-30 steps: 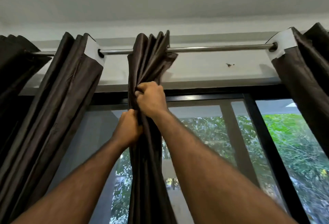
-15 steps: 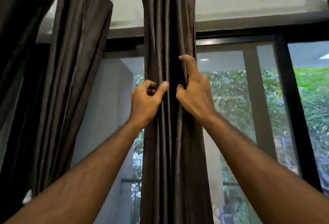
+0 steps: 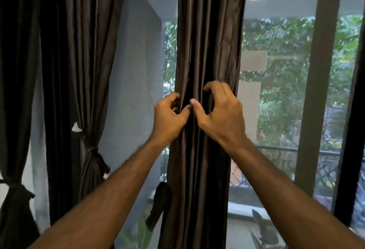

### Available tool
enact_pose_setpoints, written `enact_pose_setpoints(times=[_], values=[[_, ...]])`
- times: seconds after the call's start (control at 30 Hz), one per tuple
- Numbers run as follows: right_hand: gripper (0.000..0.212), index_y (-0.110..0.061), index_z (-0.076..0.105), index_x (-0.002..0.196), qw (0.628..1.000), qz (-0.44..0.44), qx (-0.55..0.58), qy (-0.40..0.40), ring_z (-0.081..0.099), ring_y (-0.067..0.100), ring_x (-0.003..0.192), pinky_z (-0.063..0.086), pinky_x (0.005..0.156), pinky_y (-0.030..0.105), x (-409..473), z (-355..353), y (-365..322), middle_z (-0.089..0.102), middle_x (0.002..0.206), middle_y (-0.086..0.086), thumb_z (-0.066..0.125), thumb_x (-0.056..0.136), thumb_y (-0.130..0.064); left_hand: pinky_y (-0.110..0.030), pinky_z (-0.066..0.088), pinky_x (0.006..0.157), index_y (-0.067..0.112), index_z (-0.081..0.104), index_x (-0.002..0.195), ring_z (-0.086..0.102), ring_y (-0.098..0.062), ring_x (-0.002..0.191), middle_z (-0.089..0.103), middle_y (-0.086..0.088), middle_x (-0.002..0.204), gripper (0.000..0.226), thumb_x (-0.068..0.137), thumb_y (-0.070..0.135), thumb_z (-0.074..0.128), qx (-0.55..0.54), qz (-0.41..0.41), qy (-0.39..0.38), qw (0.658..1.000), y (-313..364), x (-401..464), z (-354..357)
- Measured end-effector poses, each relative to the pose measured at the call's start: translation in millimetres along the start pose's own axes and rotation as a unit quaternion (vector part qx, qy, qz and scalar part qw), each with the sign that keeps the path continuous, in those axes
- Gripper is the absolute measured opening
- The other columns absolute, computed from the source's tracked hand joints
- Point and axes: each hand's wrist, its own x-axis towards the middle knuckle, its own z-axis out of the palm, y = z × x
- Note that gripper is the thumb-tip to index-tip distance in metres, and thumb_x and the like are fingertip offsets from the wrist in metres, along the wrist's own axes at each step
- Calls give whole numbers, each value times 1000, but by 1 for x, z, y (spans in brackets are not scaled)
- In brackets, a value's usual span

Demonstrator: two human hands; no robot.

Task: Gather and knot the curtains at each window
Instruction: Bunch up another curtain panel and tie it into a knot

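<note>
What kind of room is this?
Probably a room in a home: long dark brown satin curtains hang before a tall glass window, a knotted curtain beside it, and green trees outside.

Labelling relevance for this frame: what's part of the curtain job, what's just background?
Job:
- hanging dark brown satin curtain panel, unknotted
- left hand, pinching its folds
- right hand, fingers curled on it
- already knotted dark curtains

Background:
- glass window pane
- dark window frame
- balcony railing

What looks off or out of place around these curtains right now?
Nothing damaged. Odd bit: a dark strip of cloth dangles loose beside the middle curtain, low on its left edge. The curtain on the left is already knotted; the middle one hangs unknotted.
</note>
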Motion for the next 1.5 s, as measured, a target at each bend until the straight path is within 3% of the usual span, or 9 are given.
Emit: enact_pose_setpoints(times=[0.1, 0.23, 0.47, 0.67, 0.77, 0.87, 1.03, 1.27, 1.5], values=[[47, -12, 58, 120, 999, 17, -2, -27, 64, 20, 91, 49, 70, 26, -31, 8, -3, 62, 114, 3, 73, 86, -42, -60, 57, 66, 8, 71, 95, 70, -40, 75, 73, -13, 82, 30, 82, 36, 70, 1, -30, -6, 1000, -16, -34, -6], [48, -14, 56, 120, 999, 25, -10, -40, 64, 26, 86, 56, 64, 36, -70, 21, -8, 59, 113, 6, 73, 85, -41, -39, 56, 58, 16, 69, 83, 65, -13, 65, 69, 2, 70, 8, 87, 12, 75, -14, -70, -20, 997, -34, -73, -10], [29, -13, 60, 103, 991, 116, -33, -50, 64, 35, 85, 57, 64, 38, -138, 38, -11, 55, 130, 19, 72, 88, -34, -49, 62, 74, 11, 72, 99, 75, -23, 82, 76, -2, 88, 19, 83, 12, 82, -40, -117, -46, 991, -56, -124, -21], [18, -11, 66, 101, 980, 188, -3, -60, 62, 36, 107, 59, 77, 44, -197, 53, -21, 49, 142, 23, 68, 92, -27, -50, 60, 70, 9, 73, 97, 73, -29, 78, 74, -7, 84, 33, 78, 33, 83, -34, -147, -29, 988, -70, -175, -29], [16, -11, 70, 100, 978, 205, 4, -24, 60, 29, 113, 55, 87, 33, -210, 54, -23, 46, 146, 17, 64, 95, -25, -46, 55, 56, 7, 71, 81, 65, -25, 61, 68, -4, 68, 14, 87, 16, 80, -6, -128, -6, 992, -78, -191, -37], [19, -13, 74, 106, 972, 234, -6, -3, 57, 32, 123, 55, 96, 43, -219, 56, -25, 45, 147, 16, 62, 98, -26, -44, 44, 48, 4, 59, 67, 52, -25, 49, 55, -6, 55, 29, 89, 9, 77, 46, -120, 50, 990, -91, -199, -44], [19, -15, 76, 106, 962, 274, 11, 10, 56, 27, 127, 52, 101, 46, -236, 61, -38, 48, 144, 12, 62, 101, -27, -38, 41, 45, 15, 52, 65, 46, -13, 46, 49, 3, 53, 35, 90, 19, 76, 83, -73, 29, 993, -95, -215, -47], [14, -17, 78, 101, 956, 274, -108, 15, 46, 37, 128, 44, 98, 52, -249, 43, -49, 44, 148, 16, 72, 89, -22, -28, 41, 47, 9, 63, 70, 48, -4, 49, 54, 7, 56, 27, 92, 21, 73, 72, -66, 24, 995, -95, -219, -47], [17, -19, 77, 102, 968, 191, -163, 5, 44, 39, 125, 43, 98, 54, -251, 26, -65, 48, 148, 16, 74, 86, -19, -40, 54, 54, 4, 73, 92, 66, -15, 61, 71, -2, 75, 17, 95, 20, 70, 98, -47, 52, 993, -63, -220, -48]])
